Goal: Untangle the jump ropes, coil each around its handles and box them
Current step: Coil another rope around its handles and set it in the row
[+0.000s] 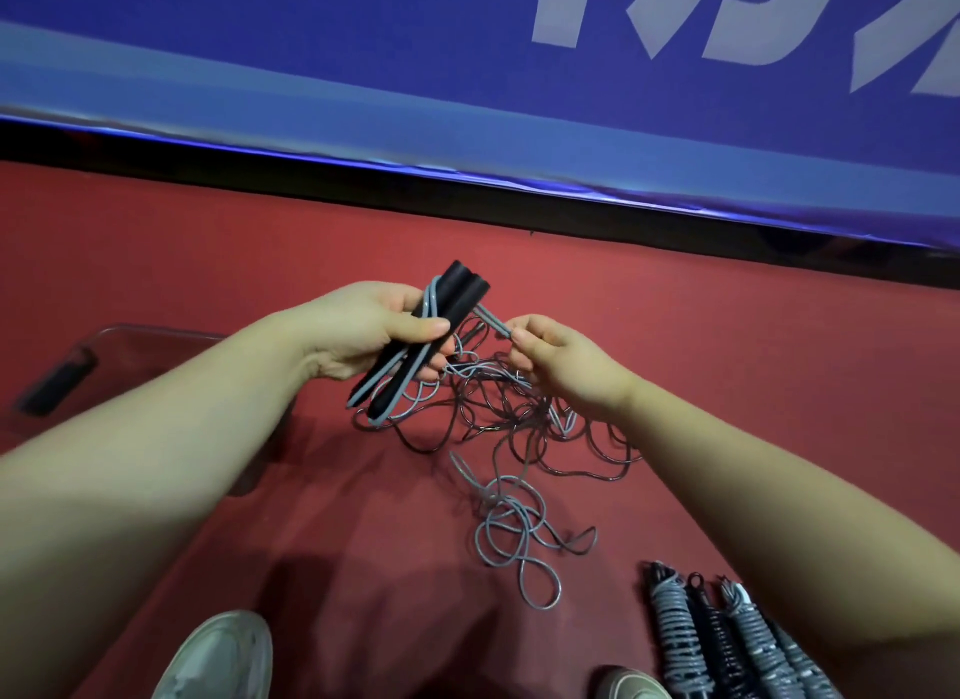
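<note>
The two bare forearms reach out over the red floor (727,334), a pale shoe (218,657) below them. The left hand (363,329) grips the pair of black handles (441,313) held together, fingers curled round them and the few grey turns already on them. The right hand (566,365) pinches the grey rope (511,521) just beside the handles. Most of that rope lies slack on the floor, partly crossed with a thin dark rope (587,454). It looks light, limp and a bit springy, likely to kink and snag, so I'd feed it close to the handles and keep it taut. The handles are the stiff part to hold. Finished coils (691,641) lie at bottom right; the clear box (171,330) sits left, beneath the left arm.
</note>
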A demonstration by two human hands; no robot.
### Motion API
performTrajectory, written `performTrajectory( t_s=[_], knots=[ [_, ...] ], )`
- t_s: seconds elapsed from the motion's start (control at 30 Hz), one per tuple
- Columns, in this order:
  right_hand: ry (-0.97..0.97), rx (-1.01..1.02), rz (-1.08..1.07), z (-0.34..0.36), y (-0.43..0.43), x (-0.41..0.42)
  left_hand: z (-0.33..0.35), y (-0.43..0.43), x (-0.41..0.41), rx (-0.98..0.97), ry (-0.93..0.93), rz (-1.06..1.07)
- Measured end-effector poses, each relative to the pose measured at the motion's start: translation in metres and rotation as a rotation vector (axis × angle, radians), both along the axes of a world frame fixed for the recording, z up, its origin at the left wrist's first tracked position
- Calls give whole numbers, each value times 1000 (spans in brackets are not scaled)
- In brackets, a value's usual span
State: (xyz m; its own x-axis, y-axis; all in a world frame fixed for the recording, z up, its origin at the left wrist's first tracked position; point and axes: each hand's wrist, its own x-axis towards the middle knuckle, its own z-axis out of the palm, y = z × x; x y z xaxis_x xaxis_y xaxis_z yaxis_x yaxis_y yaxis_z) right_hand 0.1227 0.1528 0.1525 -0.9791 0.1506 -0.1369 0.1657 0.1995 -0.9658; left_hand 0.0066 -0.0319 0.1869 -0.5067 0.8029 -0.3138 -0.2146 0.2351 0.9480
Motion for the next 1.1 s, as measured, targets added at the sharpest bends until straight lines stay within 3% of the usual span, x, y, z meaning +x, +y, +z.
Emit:
performTrajectory(
  t_s=[0.17, 0.3, 0.5, 0.63, 0.7, 0.87, 0.97, 1.1],
  knots=[
    [-102, 307, -38, 13, -4, -2, -9, 2, -4, -86, 57, 116],
    [-138, 258, -111, 18, -9, -2, -8, 11, -5, -126, 158, 262],
    [-200, 357, -151, 13, -8, 4, -5, 13, -19, -119, 183, 469],
    [-202, 599, -117, 21, -10, 7, -13, 14, -27, -188, 259, 492],
    [-213, 739, -109, 32, -9, 6, -19, 15, -28, -294, 410, 439],
    [-151, 1135, -36, 64, -12, 13, -24, 22, -15, -689, 989, 92],
    [41, 1457, 22, 75, -15, 12, -25, 30, -5, -728, 1077, -90],
    [188, 1643, 192, 92, -14, 13, -25, 39, 6, -725, 1136, -279]
  ],
)
